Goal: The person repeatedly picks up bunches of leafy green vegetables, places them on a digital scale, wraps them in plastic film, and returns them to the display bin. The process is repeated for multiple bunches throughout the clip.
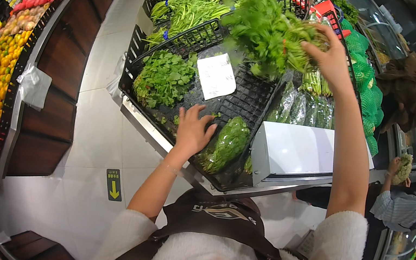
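Observation:
My right hand [329, 57] grips the stem end of a large bunch of leafy herbs [273, 33], perhaps cilantro or celery, with a red tie; its leaves are blurred. The bunch is raised over the back right of a black plastic crate [185, 142]. Low over the crate's near part is my left hand [193, 129], fingers spread and holding nothing. Beside it to the right lies a plastic-wrapped bunch of greens [229, 142]. A loose bunch of cilantro-like herbs [165, 79] rests at the crate's left. Between them, farther back, is a white card [216, 75] with writing.
A white metal box [295, 153] stands at the right front edge. Behind are crates of leafy greens [194, 12]; wrapped vegetables [304, 107] and green net bags [364, 82] lie right. A fruit stand [63, 60] is left. A person [403, 210] holds a cauliflower [404, 168] at right.

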`<state>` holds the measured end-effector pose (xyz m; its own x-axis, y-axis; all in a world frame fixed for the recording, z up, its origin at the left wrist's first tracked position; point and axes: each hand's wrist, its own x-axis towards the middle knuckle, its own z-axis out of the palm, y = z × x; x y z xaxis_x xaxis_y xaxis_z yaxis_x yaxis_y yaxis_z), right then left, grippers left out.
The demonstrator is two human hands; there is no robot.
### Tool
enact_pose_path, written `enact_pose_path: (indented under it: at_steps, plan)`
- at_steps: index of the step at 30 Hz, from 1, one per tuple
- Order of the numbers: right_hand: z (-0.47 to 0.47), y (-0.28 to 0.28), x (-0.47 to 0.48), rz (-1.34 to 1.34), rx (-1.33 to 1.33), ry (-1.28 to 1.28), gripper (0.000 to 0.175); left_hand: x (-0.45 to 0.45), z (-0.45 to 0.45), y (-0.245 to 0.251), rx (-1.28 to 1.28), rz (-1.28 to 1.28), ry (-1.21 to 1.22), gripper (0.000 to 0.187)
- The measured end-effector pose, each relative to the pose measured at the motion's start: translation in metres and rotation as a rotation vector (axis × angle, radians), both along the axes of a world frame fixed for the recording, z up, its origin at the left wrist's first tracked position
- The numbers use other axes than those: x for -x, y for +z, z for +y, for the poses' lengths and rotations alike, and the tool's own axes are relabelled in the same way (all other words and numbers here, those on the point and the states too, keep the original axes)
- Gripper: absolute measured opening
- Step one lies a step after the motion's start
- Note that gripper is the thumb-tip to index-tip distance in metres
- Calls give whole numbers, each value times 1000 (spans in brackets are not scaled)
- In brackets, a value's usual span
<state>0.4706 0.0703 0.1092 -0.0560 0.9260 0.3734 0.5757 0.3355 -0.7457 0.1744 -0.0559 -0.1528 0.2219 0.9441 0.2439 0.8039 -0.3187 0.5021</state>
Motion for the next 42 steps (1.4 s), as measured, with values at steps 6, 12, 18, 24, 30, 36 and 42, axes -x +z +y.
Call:
enact_pose_path:
  at_steps: [6, 12, 18, 24, 30, 36, 42]
  plan:
    - [-6, 7, -8, 116, 99, -13, 47, -64, 73, -28, 72, 14, -82, 48]
    - [-10, 12, -27, -73, -53, -13, 44, -61, 109, -15, 52, -127, -140, 56]
    - [-22, 10, -31, 245, -15, 13, 44, -66, 128, -9, 105, 43, 11, 79]
    - [-17, -14, -9, 24, 22, 58, 44, -71, 126, -40, -216, 178, 47, 53]
    - [-23, -16, -20, 402, 164, -49, 46, -14, 123, 34, -502, -352, 138, 19]
    - [-31, -31, -25, 534, 254, -62, 50, 118, 190, 103, -554, -756, 425, 38]
    - [-44, -54, 5, 401, 247, 106, 47, 200, 262, 28, 78, -1013, 676, 35]
